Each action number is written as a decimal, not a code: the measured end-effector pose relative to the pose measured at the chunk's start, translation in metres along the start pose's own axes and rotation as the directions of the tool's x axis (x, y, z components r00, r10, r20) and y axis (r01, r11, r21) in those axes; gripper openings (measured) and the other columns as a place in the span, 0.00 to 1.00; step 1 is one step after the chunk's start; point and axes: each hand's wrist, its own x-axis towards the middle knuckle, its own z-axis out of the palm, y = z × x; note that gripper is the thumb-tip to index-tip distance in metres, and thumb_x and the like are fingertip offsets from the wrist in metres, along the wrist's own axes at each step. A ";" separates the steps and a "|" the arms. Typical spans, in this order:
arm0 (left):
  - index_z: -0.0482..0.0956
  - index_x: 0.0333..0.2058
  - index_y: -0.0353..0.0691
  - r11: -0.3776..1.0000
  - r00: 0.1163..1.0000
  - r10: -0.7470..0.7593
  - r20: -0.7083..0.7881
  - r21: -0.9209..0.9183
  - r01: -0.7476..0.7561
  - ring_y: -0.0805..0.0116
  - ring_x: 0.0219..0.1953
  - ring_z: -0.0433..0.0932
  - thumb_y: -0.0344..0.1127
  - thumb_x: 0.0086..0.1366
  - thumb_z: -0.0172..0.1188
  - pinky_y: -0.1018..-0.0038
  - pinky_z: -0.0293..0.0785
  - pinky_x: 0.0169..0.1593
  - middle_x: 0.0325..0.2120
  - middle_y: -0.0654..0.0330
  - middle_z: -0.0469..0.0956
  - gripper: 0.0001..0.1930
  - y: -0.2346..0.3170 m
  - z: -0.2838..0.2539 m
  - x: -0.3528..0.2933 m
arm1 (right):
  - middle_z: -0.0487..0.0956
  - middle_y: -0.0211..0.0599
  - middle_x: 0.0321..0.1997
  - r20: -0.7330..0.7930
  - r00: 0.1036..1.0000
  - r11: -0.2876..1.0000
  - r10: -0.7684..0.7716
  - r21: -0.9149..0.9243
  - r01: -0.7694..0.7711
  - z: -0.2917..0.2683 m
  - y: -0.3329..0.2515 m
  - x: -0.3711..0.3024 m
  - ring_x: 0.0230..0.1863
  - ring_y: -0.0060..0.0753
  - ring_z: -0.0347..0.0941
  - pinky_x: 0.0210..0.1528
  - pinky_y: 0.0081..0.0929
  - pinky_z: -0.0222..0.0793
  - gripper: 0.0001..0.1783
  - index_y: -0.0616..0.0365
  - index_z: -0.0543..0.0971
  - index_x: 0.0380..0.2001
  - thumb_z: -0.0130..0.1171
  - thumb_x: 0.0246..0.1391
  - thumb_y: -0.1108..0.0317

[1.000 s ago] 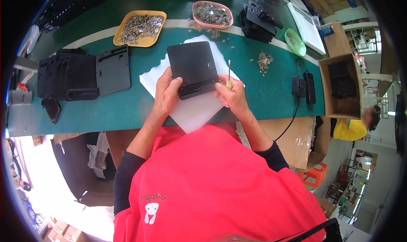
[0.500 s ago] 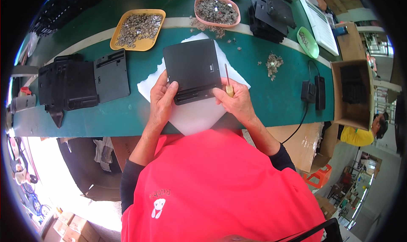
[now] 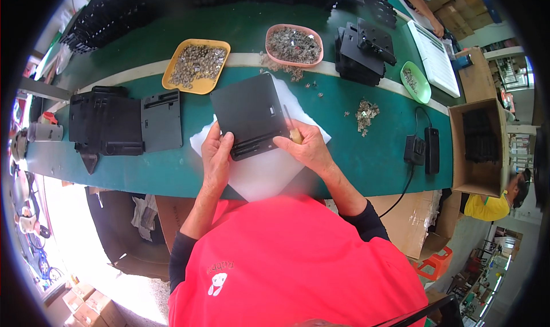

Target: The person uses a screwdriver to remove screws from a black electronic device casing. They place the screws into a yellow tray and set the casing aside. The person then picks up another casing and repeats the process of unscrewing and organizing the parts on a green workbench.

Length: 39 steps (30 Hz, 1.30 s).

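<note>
A flat black panel (image 3: 252, 112) with rounded corners, slots along its near edge and a small cut-out at the right is tilted in front of me. My left hand (image 3: 217, 155) is closed on its left near corner, thumb on top. My right hand (image 3: 303, 148) presses its thumb on the right near corner. Inside the same right hand is a screwdriver-like tool (image 3: 295, 135) with a short yellowish handle; its thin shaft is blurred beside the panel edge. Beneath the panel lies a white foam sheet (image 3: 269, 175) on the green table.
Small metal parts fill a yellow tray (image 3: 224, 45), a pink tray (image 3: 274, 56) and a green tray (image 3: 425, 92). More parts lie in a loose pile (image 3: 365, 118). Black panels (image 3: 361, 57) are stacked behind; a black assembly (image 3: 109, 120) lies left. Power adapters (image 3: 415, 150) and a carton (image 3: 503, 143) stand right.
The panel has turned slightly anticlockwise and both hands have moved with it. The tool's shaft has swung to the left, toward the panel. The whole view has shifted, and a co-worker's arm shows at top right.
</note>
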 end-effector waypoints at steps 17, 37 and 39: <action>0.69 0.56 0.31 0.994 0.982 0.082 -0.172 0.087 -0.068 0.74 0.47 0.74 0.26 0.68 0.51 0.76 0.68 0.54 0.46 0.58 0.77 0.18 0.015 -0.003 0.008 | 0.72 0.21 0.20 0.018 0.999 0.997 0.032 -0.076 -0.031 0.004 -0.006 0.003 0.23 0.12 0.65 0.24 0.18 0.61 0.16 0.62 0.79 0.42 0.64 0.52 0.67; 0.70 0.55 0.26 0.956 0.980 0.065 -0.188 0.294 -0.007 0.83 0.37 0.74 0.24 0.67 0.53 0.86 0.70 0.41 0.38 0.65 0.78 0.18 0.007 -0.028 0.018 | 0.76 0.28 0.21 0.148 0.961 0.942 0.234 -0.279 -0.186 -0.006 0.005 0.017 0.22 0.15 0.70 0.26 0.17 0.65 0.20 0.66 0.77 0.45 0.62 0.52 0.64; 0.71 0.54 0.26 0.950 0.980 0.068 -0.187 0.314 -0.006 0.83 0.36 0.74 0.24 0.67 0.53 0.87 0.70 0.41 0.37 0.65 0.78 0.17 0.005 -0.030 0.017 | 0.76 0.27 0.20 0.142 0.957 0.944 0.255 -0.249 -0.215 -0.006 0.001 0.016 0.22 0.15 0.70 0.26 0.16 0.64 0.19 0.66 0.77 0.45 0.62 0.53 0.64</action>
